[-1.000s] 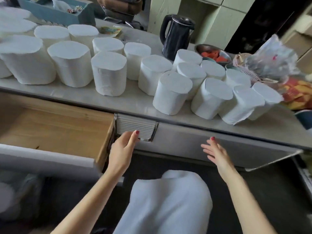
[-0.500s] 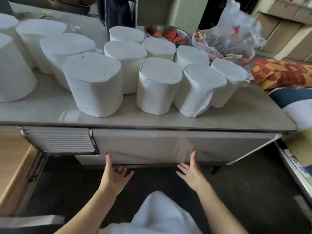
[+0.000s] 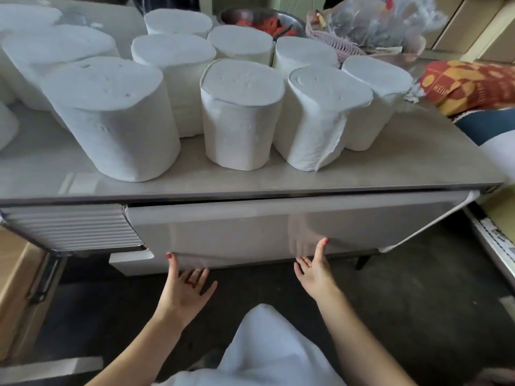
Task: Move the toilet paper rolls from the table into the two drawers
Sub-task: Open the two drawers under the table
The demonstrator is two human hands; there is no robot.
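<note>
White rolls (image 3: 242, 112) cropped left, both hands' grips spread under drawer front (image 3: 278, 227).

bare forearms, red-painted nails — white garment (image 3: 267, 355) over the lap

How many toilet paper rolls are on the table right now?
11 toilet paper rolls: four in front, four behind, three at left. More may be cut off there.
</note>
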